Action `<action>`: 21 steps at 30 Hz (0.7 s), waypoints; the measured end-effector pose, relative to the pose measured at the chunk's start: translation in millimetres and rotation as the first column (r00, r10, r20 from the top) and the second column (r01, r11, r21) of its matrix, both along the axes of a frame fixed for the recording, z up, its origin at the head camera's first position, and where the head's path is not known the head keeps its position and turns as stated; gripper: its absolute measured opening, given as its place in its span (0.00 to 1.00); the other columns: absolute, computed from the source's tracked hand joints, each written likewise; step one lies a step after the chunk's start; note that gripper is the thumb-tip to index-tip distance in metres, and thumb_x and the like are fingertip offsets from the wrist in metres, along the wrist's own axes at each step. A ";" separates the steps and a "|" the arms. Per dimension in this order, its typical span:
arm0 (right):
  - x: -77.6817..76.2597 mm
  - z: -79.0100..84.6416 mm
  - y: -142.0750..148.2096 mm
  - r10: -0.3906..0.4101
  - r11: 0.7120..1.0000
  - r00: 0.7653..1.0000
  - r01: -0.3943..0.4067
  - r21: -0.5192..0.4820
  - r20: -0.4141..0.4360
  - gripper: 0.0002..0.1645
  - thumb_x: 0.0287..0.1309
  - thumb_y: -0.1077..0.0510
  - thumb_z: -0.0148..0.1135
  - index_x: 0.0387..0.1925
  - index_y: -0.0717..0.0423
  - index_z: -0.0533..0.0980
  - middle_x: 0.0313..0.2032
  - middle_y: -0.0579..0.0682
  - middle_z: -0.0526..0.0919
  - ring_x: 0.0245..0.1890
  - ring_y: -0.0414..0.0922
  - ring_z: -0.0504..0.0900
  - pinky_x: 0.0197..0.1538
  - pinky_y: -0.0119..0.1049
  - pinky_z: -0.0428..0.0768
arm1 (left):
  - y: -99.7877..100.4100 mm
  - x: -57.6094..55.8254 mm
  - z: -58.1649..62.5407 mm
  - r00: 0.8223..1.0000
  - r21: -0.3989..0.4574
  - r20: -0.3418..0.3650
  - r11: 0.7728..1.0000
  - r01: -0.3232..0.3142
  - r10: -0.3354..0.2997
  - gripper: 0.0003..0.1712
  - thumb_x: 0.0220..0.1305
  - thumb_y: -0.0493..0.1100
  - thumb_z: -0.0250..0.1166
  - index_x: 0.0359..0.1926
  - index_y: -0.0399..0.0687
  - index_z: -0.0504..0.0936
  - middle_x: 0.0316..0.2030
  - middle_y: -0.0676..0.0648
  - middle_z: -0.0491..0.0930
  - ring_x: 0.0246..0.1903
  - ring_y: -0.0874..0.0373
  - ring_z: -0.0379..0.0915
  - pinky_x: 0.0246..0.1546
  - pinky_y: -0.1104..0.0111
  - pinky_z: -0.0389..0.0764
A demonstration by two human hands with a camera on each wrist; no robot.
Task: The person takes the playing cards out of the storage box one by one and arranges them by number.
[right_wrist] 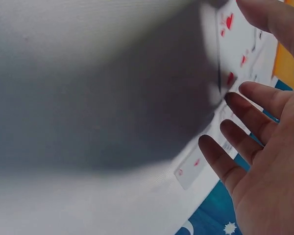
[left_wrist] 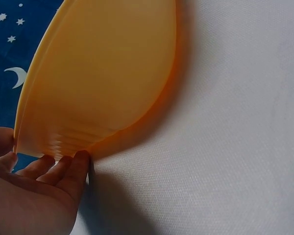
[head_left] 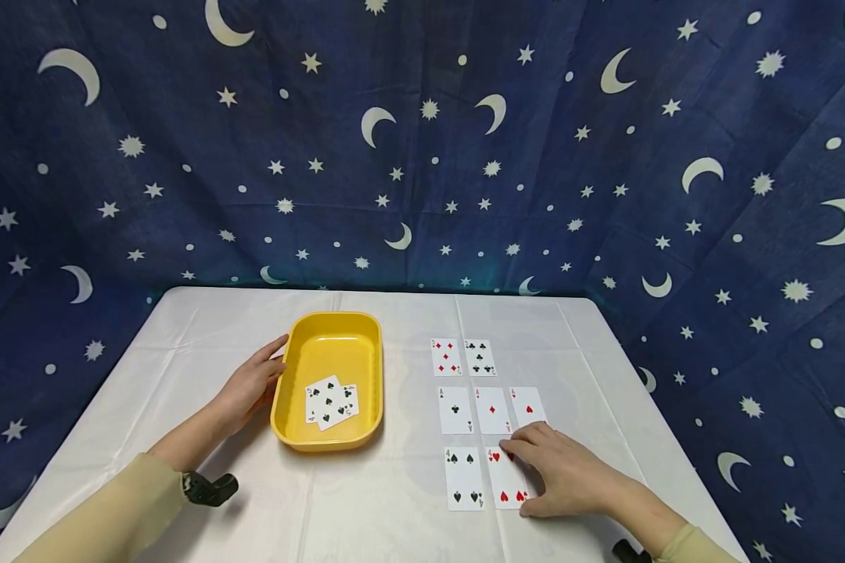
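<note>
A yellow tray (head_left: pixel 333 324) stands on the table, with several overlapping playing cards (head_left: pixel 327 395) inside, one a five of spades. My left hand (head_left: pixel 249 383) rests its fingertips against the tray's left side; in the left wrist view those fingers (left_wrist: pixel 63 171) touch the outer wall near the rim. Beside a four of spades (head_left: pixel 463 478) lies a four of hearts (head_left: pixel 503 477), partly covered by my right hand (head_left: pixel 566 469). That hand's thumb and index finger touch opposite ends of this card. The other fingers (right_wrist: pixel 235 134) are fairly straight, spread over the table.
Beyond lie an ace of clubs (head_left: pixel 454 410), an ace of diamonds (head_left: pixel 492 410) and an ace of hearts (head_left: pixel 526 403). Farther back are a five of diamonds (head_left: pixel 446 357) and a five of clubs (head_left: pixel 480 357). A dark starry curtain (head_left: pixel 422 188) hangs behind the white-covered table (head_left: pixel 401 500).
</note>
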State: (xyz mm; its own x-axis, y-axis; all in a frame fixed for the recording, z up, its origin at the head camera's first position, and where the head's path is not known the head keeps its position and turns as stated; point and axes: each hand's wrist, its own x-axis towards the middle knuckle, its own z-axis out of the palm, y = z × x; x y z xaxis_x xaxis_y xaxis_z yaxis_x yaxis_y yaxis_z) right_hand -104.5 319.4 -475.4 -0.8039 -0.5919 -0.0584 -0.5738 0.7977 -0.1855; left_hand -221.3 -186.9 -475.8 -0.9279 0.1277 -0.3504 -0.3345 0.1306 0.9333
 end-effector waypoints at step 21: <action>-60.5 62.7 -27.9 -0.011 0.993 0.993 -0.003 -0.118 -0.122 0.48 0.46 0.43 0.79 0.69 0.48 0.73 0.64 0.41 0.75 0.66 0.45 0.69 0.66 0.51 0.71 | 0.0 -0.2 -0.9 1.000 0.002 -0.010 1.000 0.007 -0.007 0.37 0.81 0.44 0.44 0.83 0.59 0.43 0.78 0.34 0.52 0.70 0.40 0.62 0.68 0.52 0.68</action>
State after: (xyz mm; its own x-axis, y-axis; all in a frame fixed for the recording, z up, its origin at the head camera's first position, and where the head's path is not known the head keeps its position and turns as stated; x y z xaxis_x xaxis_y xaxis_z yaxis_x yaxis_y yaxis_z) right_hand -165.0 291.5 -412.7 -0.8031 -0.5855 0.1104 -0.5948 0.7767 -0.2075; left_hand -221.4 -186.9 -476.8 -0.9303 0.1348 -0.3411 -0.3244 0.1313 0.9368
